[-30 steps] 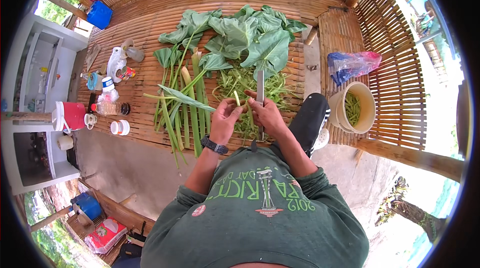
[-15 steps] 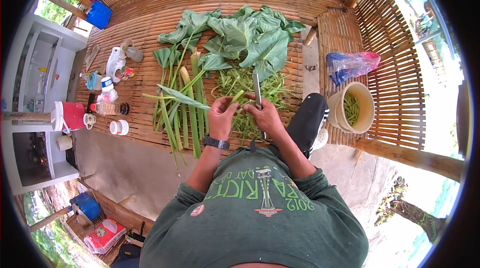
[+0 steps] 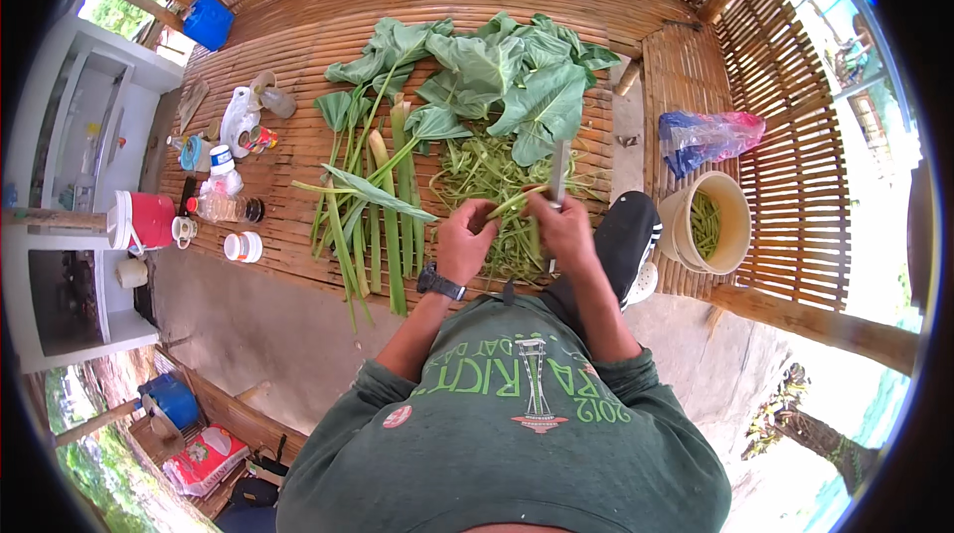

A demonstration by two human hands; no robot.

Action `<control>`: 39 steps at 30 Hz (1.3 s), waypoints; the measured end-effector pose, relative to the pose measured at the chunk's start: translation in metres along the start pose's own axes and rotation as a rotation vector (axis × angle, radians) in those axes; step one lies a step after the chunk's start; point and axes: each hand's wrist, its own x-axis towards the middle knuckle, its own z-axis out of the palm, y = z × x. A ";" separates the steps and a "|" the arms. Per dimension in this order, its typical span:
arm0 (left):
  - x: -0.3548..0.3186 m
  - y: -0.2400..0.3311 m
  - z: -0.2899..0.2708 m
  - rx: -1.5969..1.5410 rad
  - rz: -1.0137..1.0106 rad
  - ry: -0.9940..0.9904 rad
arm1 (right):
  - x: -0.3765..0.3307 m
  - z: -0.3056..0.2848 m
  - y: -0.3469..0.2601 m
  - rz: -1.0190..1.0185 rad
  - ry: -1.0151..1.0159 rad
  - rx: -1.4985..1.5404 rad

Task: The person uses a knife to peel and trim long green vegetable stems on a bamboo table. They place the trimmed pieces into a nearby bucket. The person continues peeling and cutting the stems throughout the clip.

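Observation:
My left hand grips a thin green stem that runs across to my right hand. That right hand holds a knife with its blade pointing up and away, laid against the stem. Both hands hover over a heap of green peelings on the bamboo platform. Long green stalks lie just left of my left hand. Large green leaves are piled beyond the peelings.
A cream bucket with cut green pieces stands at the right, a blue and pink plastic bag behind it. Bottles, cups and a red jug sit at the platform's left edge. A blue container is far left.
My hands have stayed over the peelings. The knife has shifted slightly along the stem, and the left hand has closed in toward the right.

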 end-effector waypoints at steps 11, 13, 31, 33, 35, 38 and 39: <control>-0.021 -0.080 -0.029 0.682 0.337 -0.049 | -0.015 -0.232 -0.076 -0.457 1.068 -0.464; -0.018 -0.077 -0.033 0.712 0.343 -0.093 | -0.012 -0.297 -0.058 -0.490 1.196 -0.539; 0.071 -0.158 -0.153 1.028 -0.060 0.787 | 0.034 -0.262 0.101 -0.353 0.831 -0.713; 0.079 -0.162 -0.174 1.207 -0.097 0.704 | 0.030 -0.205 0.072 -0.359 0.736 -0.655; 0.084 -0.161 -0.203 1.339 -0.057 0.545 | 0.019 -0.158 0.040 -0.352 0.619 -0.650; 0.097 -0.149 -0.231 1.312 0.074 0.441 | 0.009 -0.104 0.016 -0.383 0.403 -0.642; 0.099 -0.149 -0.236 1.283 0.091 0.390 | 0.010 -0.088 0.017 -0.435 0.328 -0.613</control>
